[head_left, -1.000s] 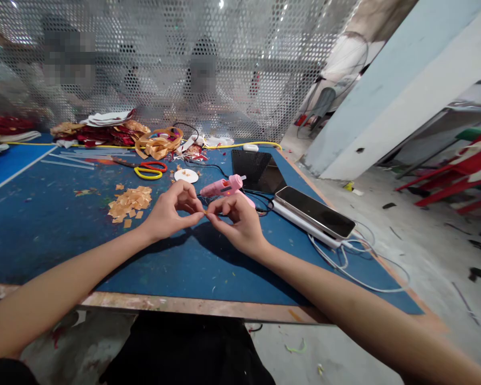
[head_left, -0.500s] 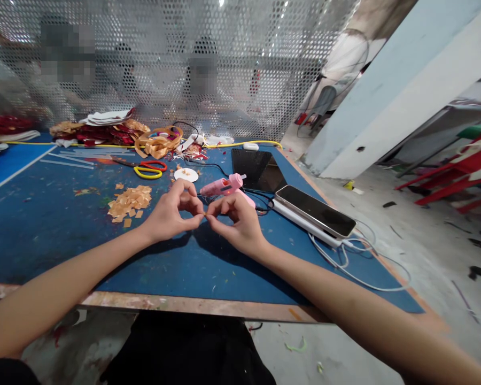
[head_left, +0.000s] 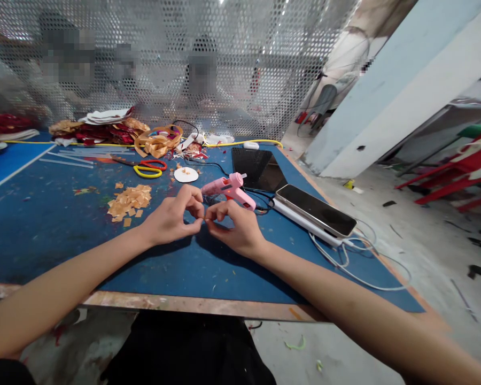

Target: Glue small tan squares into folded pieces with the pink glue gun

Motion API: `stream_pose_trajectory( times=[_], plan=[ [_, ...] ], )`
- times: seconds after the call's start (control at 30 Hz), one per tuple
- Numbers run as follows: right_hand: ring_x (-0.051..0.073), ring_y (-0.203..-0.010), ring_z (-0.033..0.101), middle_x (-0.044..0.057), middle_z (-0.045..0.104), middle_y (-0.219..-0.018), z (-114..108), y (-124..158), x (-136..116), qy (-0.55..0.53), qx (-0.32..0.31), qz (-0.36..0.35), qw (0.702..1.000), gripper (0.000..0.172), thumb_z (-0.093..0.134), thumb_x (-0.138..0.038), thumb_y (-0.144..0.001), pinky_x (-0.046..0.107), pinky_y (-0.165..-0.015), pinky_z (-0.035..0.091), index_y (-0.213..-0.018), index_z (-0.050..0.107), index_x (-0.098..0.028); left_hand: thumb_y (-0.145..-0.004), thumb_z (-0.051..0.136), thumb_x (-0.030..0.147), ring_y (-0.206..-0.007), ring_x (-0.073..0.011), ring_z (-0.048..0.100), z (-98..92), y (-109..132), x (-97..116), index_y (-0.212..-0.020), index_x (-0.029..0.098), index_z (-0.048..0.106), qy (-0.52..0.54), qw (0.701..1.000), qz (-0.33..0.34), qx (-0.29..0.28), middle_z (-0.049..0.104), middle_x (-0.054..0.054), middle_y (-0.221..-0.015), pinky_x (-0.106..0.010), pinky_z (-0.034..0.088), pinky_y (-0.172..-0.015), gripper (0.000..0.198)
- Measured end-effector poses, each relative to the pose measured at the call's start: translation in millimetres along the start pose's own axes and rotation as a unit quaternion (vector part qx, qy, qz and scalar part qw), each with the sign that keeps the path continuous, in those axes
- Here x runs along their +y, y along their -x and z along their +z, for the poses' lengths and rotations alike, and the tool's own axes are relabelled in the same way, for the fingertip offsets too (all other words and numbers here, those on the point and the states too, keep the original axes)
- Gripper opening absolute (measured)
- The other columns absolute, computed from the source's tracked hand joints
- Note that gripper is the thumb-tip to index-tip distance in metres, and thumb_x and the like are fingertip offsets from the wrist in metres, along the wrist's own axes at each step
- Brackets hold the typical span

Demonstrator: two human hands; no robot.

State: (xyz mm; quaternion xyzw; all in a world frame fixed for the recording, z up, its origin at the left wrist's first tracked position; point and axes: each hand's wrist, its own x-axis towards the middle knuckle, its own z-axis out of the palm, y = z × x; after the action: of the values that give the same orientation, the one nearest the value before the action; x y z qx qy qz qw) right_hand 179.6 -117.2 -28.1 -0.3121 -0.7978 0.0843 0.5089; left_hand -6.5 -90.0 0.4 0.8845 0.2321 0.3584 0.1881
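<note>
My left hand (head_left: 174, 215) and my right hand (head_left: 237, 224) meet fingertip to fingertip above the blue table mat (head_left: 172, 272). Both pinch one tiny golden ribbon piece (head_left: 204, 218), mostly covered by the fingers. Left of my left hand lies a loose pile of cut golden ribbon squares (head_left: 130, 202). Just beyond my right hand is a pink hot glue gun (head_left: 230, 189), with its cord running off behind. A white disc (head_left: 186, 175) with small golden bits on it lies beyond my left hand.
Scissors (head_left: 150, 168) with red and yellow handles and clear glue sticks (head_left: 70, 160) lie farther back. Gold ribbon coils (head_left: 160, 141) and red fabric (head_left: 104, 133) are heaped by the perforated metal screen (head_left: 240, 69). A phone (head_left: 316, 209) rests on a white box at the right, with cables.
Both hands have dropped slightly toward me, still pinched together, and more of the glue gun shows. The fingers have shifted a little around the ribbon piece.
</note>
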Motion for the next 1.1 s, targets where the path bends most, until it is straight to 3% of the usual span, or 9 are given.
stream_pose_trajectory(
  times=[0.13, 0.2, 0.3, 0.4, 0.5, 0.6, 0.8, 0.93, 1.1],
  plan=[
    [0.014, -0.068, 0.062, 0.0, 0.066, -0.075, -2.2, -0.1, 0.7, 0.022, -0.017, -0.06, 0.998, 0.023, 0.053, -0.01, -0.08, 0.025, -0.061, 0.048, -0.072, 0.038, -0.025, -0.078, 0.054, 0.011, -0.069, -0.0098, 0.064, -0.7, 2.1, -2.1, -0.1, 0.023, 0.036, -0.024, 0.999, 0.032, -0.017, 0.061, 0.004, -0.078, -0.02, 0.048, -0.067, 0.03],
    [0.014, -0.068, 0.061, 0.001, 0.066, -0.075, -3.2, 0.8, -0.1, 0.018, -0.031, -0.055, 0.998, 0.022, 0.052, -0.01, -0.081, 0.025, -0.06, 0.047, -0.07, 0.039, -0.024, -0.08, 0.054, 0.012, -0.072, -0.0106, 0.064, -0.8, 3.0, -2.6, -0.099, 0.022, 0.038, -0.03, 0.998, 0.041, -0.025, 0.061, 0.003, -0.08, -0.021, 0.049, -0.068, 0.027],
    [0.014, -0.066, 0.06, 0.001, 0.066, -0.073, -3.6, 0.8, 0.5, -0.021, -0.052, 0.01, 0.998, 0.021, 0.055, -0.013, -0.079, 0.026, -0.059, 0.047, -0.069, 0.041, -0.024, -0.081, 0.054, 0.013, -0.075, -0.0115, 0.064, -0.8, 2.5, -2.4, -0.098, 0.022, 0.04, -0.017, 0.999, 0.025, -0.04, 0.06, 0.002, -0.082, -0.023, 0.05, -0.07, 0.024],
    [0.013, -0.065, 0.061, 0.001, 0.065, -0.072, -3.6, -4.0, 7.8, -0.101, -0.017, 0.104, 0.989, 0.025, 0.059, -0.018, -0.079, 0.027, -0.06, 0.049, -0.069, 0.037, -0.024, -0.08, 0.059, 0.015, -0.078, -0.0122, 0.064, -0.5, -1.1, -3.8, -0.098, 0.022, 0.041, 0.075, 0.995, -0.052, -0.025, 0.062, 0.001, -0.086, -0.025, 0.051, -0.072, 0.026],
    [0.012, -0.06, 0.06, -0.001, 0.064, -0.068, -5.0, -11.2, 18.3, -0.238, 0.045, 0.234, 0.942, 0.034, 0.067, -0.023, -0.074, 0.027, -0.06, 0.05, -0.065, 0.034, -0.024, -0.077, 0.065, 0.022, -0.091, -0.0161, 0.065, 0.0, -5.9, -8.5, -0.098, 0.021, 0.044, 0.148, 0.98, -0.131, 0.011, 0.062, -0.005, -0.1, -0.025, 0.052, -0.068, 0.03],
    [0.01, -0.057, 0.057, -0.003, 0.062, -0.063, -5.6, -14.6, 21.3, -0.302, 0.054, 0.287, 0.907, 0.037, 0.072, -0.024, -0.068, 0.027, -0.059, 0.048, -0.061, 0.035, -0.023, -0.077, 0.064, 0.027, -0.087, -0.0163, 0.064, -0.3, -8.9, -12.6, -0.093, 0.018, 0.052, 0.136, 0.972, -0.188, 0.029, 0.063, -0.005, -0.096, -0.024, 0.05, -0.064, 0.022],
    [0.012, -0.061, 0.058, 0.0, 0.065, -0.068, -0.4, -8.7, 3.8, -0.255, 0.034, 0.241, 0.936, 0.033, 0.069, -0.022, -0.07, 0.028, -0.06, 0.048, -0.058, 0.038, -0.022, -0.078, 0.062, 0.031, -0.061, -0.0105, 0.056, -1.3, -8.5, -3.2, -0.075, 0.016, 0.066, 0.092, 0.977, -0.194, -0.011, 0.064, 0.0, -0.071, -0.021, 0.043, -0.054, 0.016],
    [0.013, -0.066, 0.061, 0.0, 0.064, -0.069, -0.2, -6.4, -2.8, -0.208, 0.045, 0.188, 0.959, 0.029, 0.065, -0.018, -0.073, 0.029, -0.064, 0.05, -0.06, 0.04, -0.022, -0.079, 0.06, 0.028, -0.061, -0.0092, 0.056, -0.9, -7.6, 2.4, -0.076, 0.016, 0.068, 0.069, 0.984, -0.164, -0.006, 0.066, 0.0, -0.073, -0.019, 0.041, -0.053, 0.014],
    [0.013, -0.064, 0.061, 0.001, 0.064, -0.069, -2.2, -8.0, -3.9, -0.202, 0.037, 0.169, 0.964, 0.029, 0.063, -0.017, -0.073, 0.028, -0.063, 0.05, -0.06, 0.039, -0.022, -0.077, 0.06, 0.026, -0.062, -0.0096, 0.057, -0.9, -7.5, 1.1, -0.075, 0.015, 0.067, 0.066, 0.985, -0.158, -0.005, 0.067, -0.001, -0.074, -0.019, 0.043, -0.054, 0.013]
  ],
)
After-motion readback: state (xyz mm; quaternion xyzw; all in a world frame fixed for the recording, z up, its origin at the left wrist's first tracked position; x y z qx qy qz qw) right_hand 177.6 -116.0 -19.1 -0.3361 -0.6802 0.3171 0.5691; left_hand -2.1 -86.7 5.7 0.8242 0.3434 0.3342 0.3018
